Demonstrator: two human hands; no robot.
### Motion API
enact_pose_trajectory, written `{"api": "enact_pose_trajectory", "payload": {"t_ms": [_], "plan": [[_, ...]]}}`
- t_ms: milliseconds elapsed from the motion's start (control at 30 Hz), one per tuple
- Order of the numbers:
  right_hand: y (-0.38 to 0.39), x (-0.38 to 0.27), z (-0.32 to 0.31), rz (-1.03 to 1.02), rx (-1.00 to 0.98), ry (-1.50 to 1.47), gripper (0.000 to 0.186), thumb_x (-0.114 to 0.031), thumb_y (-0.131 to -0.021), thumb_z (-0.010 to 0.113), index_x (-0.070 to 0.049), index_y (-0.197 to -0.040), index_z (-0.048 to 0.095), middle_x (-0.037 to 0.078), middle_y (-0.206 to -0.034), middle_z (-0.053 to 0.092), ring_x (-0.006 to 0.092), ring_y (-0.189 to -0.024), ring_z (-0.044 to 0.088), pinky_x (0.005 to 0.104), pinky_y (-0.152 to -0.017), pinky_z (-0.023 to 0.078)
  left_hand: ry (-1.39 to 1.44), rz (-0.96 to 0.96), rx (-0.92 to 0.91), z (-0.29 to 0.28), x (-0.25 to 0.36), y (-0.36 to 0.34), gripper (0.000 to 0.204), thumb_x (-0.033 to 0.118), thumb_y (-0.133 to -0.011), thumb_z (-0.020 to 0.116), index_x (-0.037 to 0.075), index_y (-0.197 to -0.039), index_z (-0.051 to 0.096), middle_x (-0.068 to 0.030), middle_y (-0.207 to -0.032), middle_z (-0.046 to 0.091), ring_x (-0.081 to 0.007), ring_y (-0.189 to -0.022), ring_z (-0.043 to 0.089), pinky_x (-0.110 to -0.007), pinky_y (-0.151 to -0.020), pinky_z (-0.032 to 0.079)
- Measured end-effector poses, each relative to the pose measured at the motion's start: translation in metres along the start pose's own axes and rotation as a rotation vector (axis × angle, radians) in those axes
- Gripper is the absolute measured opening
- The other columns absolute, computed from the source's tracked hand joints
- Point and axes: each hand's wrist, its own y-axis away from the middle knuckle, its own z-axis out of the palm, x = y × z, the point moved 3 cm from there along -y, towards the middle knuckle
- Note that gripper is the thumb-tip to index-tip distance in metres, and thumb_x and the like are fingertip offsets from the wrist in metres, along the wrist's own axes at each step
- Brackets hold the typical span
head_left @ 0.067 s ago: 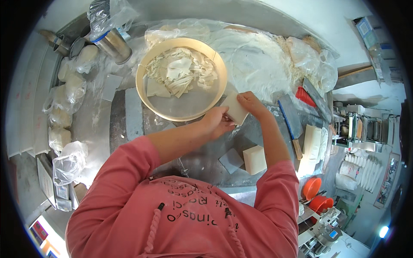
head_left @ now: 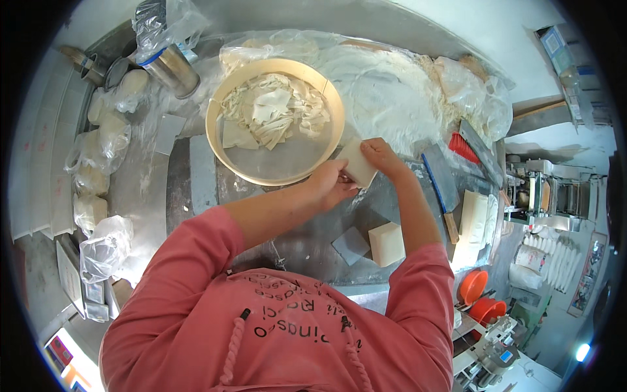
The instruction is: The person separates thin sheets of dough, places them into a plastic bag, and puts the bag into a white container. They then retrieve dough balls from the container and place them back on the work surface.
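My left hand [head_left: 332, 183] and my right hand [head_left: 382, 157] are both closed on a pale square stack of dough [head_left: 354, 157], just right of a round wooden-rimmed sieve [head_left: 213, 130]. My left fingers hold its lower left edge; my right thumb lies over its upper right corner. Inside the sieve is a loose heap of pale strips and thin sheets [head_left: 271, 104]. Below my hands, a second pale block [head_left: 386, 243] sits beside a grey square blade [head_left: 350, 245]. A wide blue-edged blade with a wooden handle [head_left: 449, 223] lies right of my right forearm.
Spread flour [head_left: 379, 85] covers the back of the metal bench. A red brush [head_left: 462, 147] and long pale blocks [head_left: 471, 222] lie at the right. Bagged dough [head_left: 112, 140] and a steel canister [head_left: 175, 72] line the left. Machines [head_left: 542, 193] and orange tubs [head_left: 471, 286] stand off right.
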Motion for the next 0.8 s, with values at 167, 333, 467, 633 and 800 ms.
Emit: {"api": "enact_pose_trajectory", "payload": {"t_ms": [167, 333, 467, 633, 800], "plan": [[-0.009, -0.009, -0.011, 0.083, 0.144, -0.073, 0.054, -0.046, -0.083, 0.053, 0.002, -0.109, 0.056, 0.018, -0.102, 0.06, 0.0235, -0.094, 0.057, 0.0345, -0.08, 0.044, -0.032, 0.021, 0.072, 0.013, 0.007, -0.016, 0.036, 0.03, -0.091, 0.04, -0.001, -0.109, 0.044, -0.0133, -0.102, 0.05, -0.0272, -0.096, 0.051, -0.042, -0.089, 0.04], [-0.007, -0.029, -0.012, 0.224, 0.028, 0.102, 0.072, -0.058, -0.077, 0.053, 0.006, -0.111, 0.051, 0.025, -0.101, 0.059, 0.0308, -0.096, 0.058, 0.039, -0.083, 0.044, 0.014, 0.022, 0.07, 0.01, 0.004, -0.016, 0.044, 0.036, -0.091, 0.039, -0.001, -0.114, 0.043, -0.0147, -0.109, 0.049, -0.0282, -0.101, 0.048, -0.043, -0.096, 0.035], [0.02, -0.056, -0.001, 0.134, 0.153, 0.458, 0.068, -0.057, -0.077, 0.053, 0.007, -0.101, 0.053, 0.027, -0.094, 0.06, 0.0354, -0.089, 0.06, 0.0401, -0.077, 0.046, 0.105, 0.039, 0.047, 0.016, 0.001, -0.009, 0.055, 0.045, -0.091, 0.034, 0.0, -0.121, 0.041, -0.0148, -0.117, 0.048, -0.0277, -0.108, 0.047, -0.044, -0.099, 0.031], [0.07, -0.072, 0.024, 0.006, 0.363, 0.106, 0.06, -0.051, -0.081, 0.053, 0.007, -0.097, 0.054, 0.023, -0.088, 0.062, 0.0305, -0.08, 0.063, 0.0409, -0.071, 0.049, 0.097, 0.013, -0.065, -0.008, -0.015, 0.015, 0.066, 0.057, -0.088, 0.03, 0.002, -0.124, 0.043, -0.0117, -0.119, 0.05, -0.0273, -0.111, 0.047, -0.043, -0.099, 0.031], [0.095, -0.047, 0.09, 0.139, 0.491, -0.43, 0.044, -0.042, -0.088, 0.048, -0.002, -0.107, 0.055, 0.011, -0.095, 0.063, 0.0244, -0.082, 0.062, 0.0394, -0.072, 0.048, 0.11, 0.042, 0.049, -0.024, -0.024, 0.037, 0.07, 0.064, -0.084, 0.03, 0.005, -0.116, 0.05, -0.0102, -0.113, 0.056, -0.0291, -0.103, 0.053, -0.044, -0.091, 0.04]]}}
